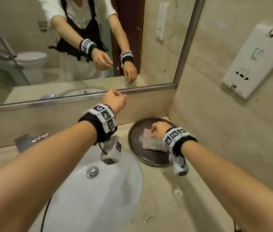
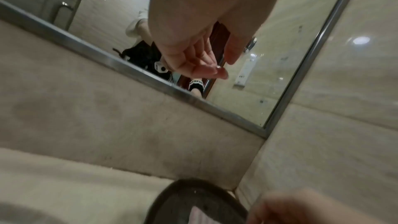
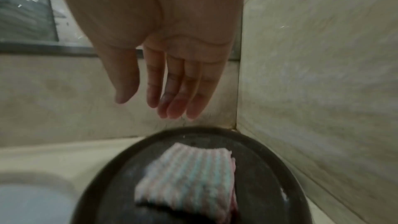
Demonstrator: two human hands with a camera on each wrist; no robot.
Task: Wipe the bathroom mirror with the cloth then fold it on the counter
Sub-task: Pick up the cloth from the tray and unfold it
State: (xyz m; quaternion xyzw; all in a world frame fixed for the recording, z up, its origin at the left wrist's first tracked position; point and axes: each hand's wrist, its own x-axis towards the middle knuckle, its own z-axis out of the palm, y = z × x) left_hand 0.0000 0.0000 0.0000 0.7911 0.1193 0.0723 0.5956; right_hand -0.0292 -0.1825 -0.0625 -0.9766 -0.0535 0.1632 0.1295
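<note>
A folded cloth [image 1: 150,139] [image 3: 189,175] with pink, white and pale blue stripes lies on a dark round tray [image 1: 135,148] [image 3: 112,176] in the counter's back right corner. My right hand [image 1: 157,131] [image 3: 170,94] hovers just above it, fingers straight and relaxed, holding nothing. My left hand [image 1: 115,100] [image 2: 206,60] hangs in the air in front of the mirror's lower frame, fingers loosely bent and empty. The mirror [image 1: 82,39] [image 2: 269,57] covers the wall behind the counter and reflects both arms.
A white oval sink [image 1: 90,195] with a chrome drain plug [image 1: 92,171] sits below my left arm. Shiny packets [image 1: 30,139] lie at the counter's back left. A white wall dispenser [image 1: 256,61] hangs on the right wall. Water drops [image 1: 177,192] dot the beige counter.
</note>
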